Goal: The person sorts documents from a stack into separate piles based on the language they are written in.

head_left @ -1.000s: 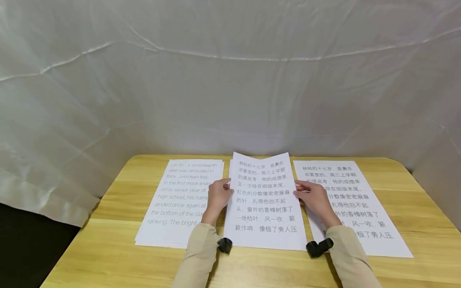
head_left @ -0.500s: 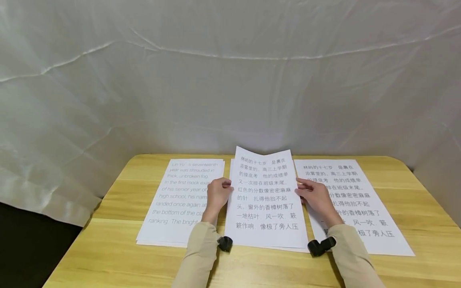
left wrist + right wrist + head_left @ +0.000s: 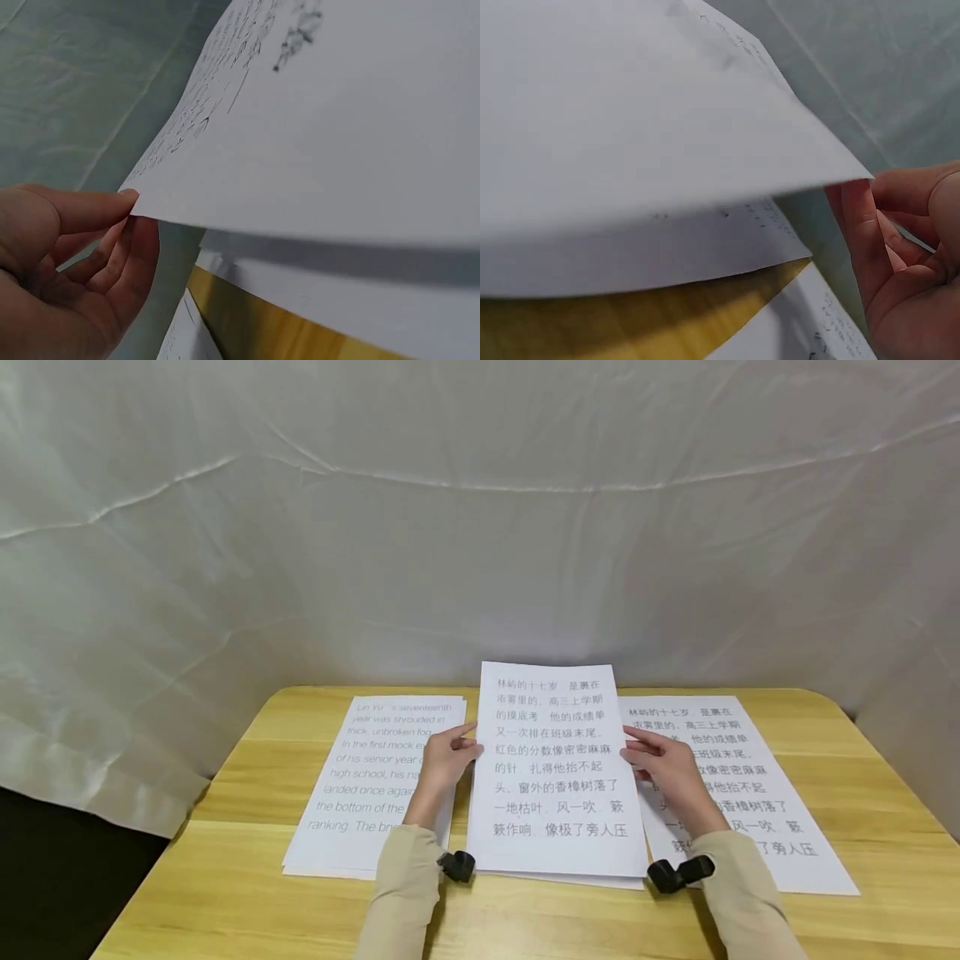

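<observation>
A sheet of paper (image 3: pixel 555 768) printed with Chinese text is raised over the middle of the table. My left hand (image 3: pixel 444 768) pinches its left edge between thumb and fingers; the left wrist view shows the thumb on top of the sheet (image 3: pixel 360 150). On the opposite edge, my right hand (image 3: pixel 670 775) pinches the paper, with fingers beneath it in the right wrist view. Another sheet (image 3: pixel 630 259) lies under the raised one, a gap and shadow between them. Black wrist cameras sit on both beige sleeves.
To the left lies a stack of English-text sheets (image 3: pixel 337 810), partly under my left hand. A Chinese-text sheet (image 3: pixel 787 814) lies to the right, partly covered by my right forearm. The wooden table (image 3: pixel 217 860) backs onto a grey fabric curtain (image 3: pixel 480 568).
The held sheet has risen off the one below, and its bowed top edge has straightened. Both hands have spread slightly apart while keeping their grip.
</observation>
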{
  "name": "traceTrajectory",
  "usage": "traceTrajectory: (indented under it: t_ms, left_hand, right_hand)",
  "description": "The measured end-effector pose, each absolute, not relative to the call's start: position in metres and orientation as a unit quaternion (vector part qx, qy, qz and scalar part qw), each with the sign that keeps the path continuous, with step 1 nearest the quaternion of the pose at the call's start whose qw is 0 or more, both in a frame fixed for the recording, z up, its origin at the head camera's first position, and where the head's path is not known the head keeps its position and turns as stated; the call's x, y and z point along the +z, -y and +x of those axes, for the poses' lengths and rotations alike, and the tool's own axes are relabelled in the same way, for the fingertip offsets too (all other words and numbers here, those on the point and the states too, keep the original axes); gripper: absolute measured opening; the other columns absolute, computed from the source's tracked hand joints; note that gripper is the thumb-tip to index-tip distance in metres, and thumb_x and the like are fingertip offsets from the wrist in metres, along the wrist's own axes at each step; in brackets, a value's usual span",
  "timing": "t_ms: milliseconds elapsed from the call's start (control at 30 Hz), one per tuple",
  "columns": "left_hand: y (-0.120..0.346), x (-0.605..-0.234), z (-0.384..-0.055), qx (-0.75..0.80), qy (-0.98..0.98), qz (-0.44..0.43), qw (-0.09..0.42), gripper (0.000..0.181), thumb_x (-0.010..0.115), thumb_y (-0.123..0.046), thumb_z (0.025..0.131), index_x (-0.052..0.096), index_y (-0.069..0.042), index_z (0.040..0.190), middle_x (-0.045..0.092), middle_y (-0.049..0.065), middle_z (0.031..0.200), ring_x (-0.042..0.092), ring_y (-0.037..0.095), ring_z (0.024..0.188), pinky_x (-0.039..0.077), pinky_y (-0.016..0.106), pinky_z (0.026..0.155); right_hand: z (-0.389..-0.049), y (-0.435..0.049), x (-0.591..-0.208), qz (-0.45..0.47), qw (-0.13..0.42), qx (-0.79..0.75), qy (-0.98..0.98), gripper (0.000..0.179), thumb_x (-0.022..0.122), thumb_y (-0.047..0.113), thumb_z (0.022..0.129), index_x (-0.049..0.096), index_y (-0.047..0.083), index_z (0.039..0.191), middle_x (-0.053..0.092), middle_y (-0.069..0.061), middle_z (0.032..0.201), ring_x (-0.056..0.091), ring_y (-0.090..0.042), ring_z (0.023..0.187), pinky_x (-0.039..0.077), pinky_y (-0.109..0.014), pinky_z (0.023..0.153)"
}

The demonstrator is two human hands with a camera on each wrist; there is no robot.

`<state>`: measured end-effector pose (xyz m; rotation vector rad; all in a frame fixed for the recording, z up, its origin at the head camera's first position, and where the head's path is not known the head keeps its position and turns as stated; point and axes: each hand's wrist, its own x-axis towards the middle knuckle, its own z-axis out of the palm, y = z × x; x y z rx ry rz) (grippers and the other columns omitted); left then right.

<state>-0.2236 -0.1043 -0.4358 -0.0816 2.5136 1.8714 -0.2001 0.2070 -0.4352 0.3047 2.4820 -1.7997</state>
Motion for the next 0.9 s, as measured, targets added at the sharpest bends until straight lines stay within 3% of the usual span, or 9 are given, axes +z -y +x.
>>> traceTrajectory:
  t_ms: [267,433,667,900]
  left_hand:
    - [0.1064,-0.4397,-0.2272,0.658,-0.751,-0.047,0.032,0.044,0.066,0.001,0.088,0.061,-0.008,0.131,0.065,0.011,0.096,0.062,0.019,0.084,0.055,0.03,0.08]
    - [0.1066,-0.4401,-0.2265,0.664,-0.745,-0.046,0.037,0.043,0.065,0.002,0.089,0.061,-0.008,0.131,0.062,0.011,0.095,0.06,0.017,0.083,0.055,0.03,0.079]
    - [0.1089,-0.4376,-0.2234,0.655,-0.754,-0.048,0.03,0.044,0.064,0.002,0.089,0.06,-0.007,0.132,0.061,0.01,0.095,0.057,0.015,0.076,0.055,0.034,0.075]
    - [0.1048,-0.4438,-0.2214,0.653,-0.753,-0.067,0.032,0.045,0.065,0.002,0.088,0.061,-0.009,0.131,0.062,0.008,0.092,0.057,0.014,0.077,0.055,0.033,0.076]
  right_hand:
    - [-0.2004,-0.2071,-0.4295,0.1,0.03,-0.598,-0.795,0.051,0.064,0.014,0.094,0.048,0.003,0.141,0.058,-0.015,0.119,0.06,-0.005,0.085,0.054,-0.022,0.07]
    - [-0.2008,-0.2046,-0.4279,0.1,0.031,-0.58,-0.808,0.052,0.064,0.015,0.093,0.048,0.004,0.141,0.058,-0.016,0.121,0.059,-0.005,0.089,0.054,-0.022,0.071]
    - [-0.2004,-0.199,-0.4271,0.112,0.027,-0.569,-0.814,0.053,0.065,0.018,0.092,0.049,0.007,0.141,0.058,-0.015,0.124,0.058,-0.015,0.098,0.054,-0.023,0.073]
    - [-0.1974,-0.2017,-0.4286,0.114,0.025,-0.572,-0.812,0.054,0.069,0.02,0.089,0.052,0.008,0.139,0.06,-0.012,0.119,0.06,-0.012,0.093,0.055,-0.024,0.072]
